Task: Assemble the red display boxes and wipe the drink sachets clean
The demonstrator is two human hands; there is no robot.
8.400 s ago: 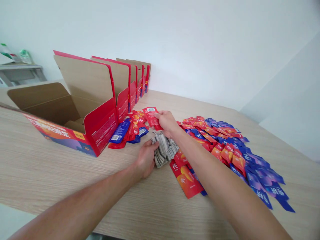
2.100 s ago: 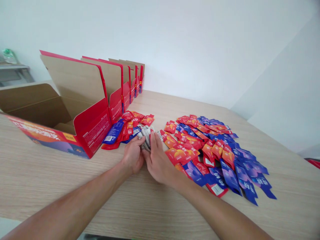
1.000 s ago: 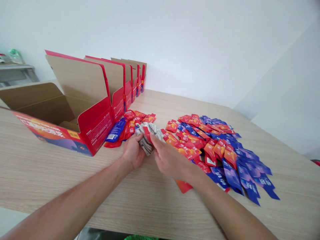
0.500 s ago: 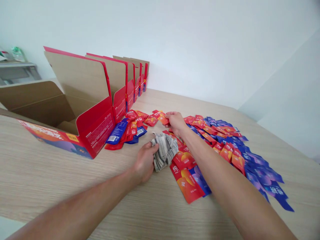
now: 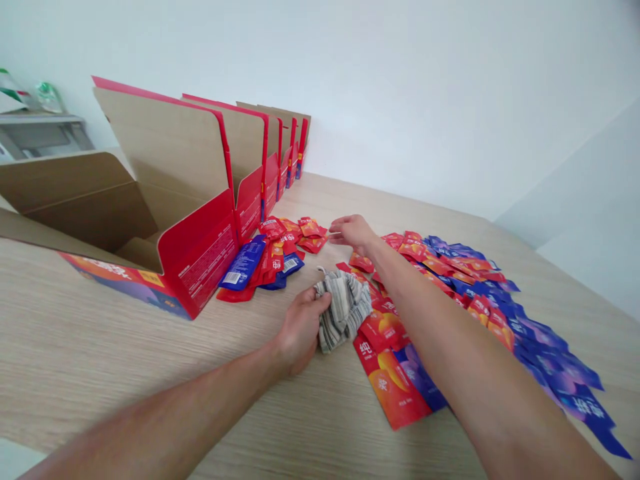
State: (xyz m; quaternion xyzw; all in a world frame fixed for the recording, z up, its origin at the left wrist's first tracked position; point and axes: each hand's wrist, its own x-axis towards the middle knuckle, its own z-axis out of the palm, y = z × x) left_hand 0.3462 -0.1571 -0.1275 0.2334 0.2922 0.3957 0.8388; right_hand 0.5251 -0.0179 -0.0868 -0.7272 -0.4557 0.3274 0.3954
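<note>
My left hand [image 5: 304,327] grips a crumpled striped cloth [image 5: 342,311] in grey and white, thumb on top, low over the table. Beyond it, my right hand [image 5: 354,233] holds nothing, its fingers stretched out toward the left and a little apart. Just off those fingertips lie red packets [image 5: 312,235], beside a heap of red and blue packets that includes a blue packet [image 5: 244,263] with a barcode. Under and beyond my right forearm spreads a large group of packets, among them a red-orange pouch [image 5: 395,387] and blue packets [image 5: 555,360]. My forearm hides some of these.
An open cardboard box [image 5: 200,257], red outside and brown inside, stands at the left. Behind it several similar boxes [image 5: 250,200] run in a row toward the wall [image 5: 425,100]. A grey side table [image 5: 45,127] with items on it is at the far left.
My right hand has let go of a red packet, which now lies by the left heap, and its fingers have straightened. My left hand still holds the cloth. The view has shifted slightly.
</note>
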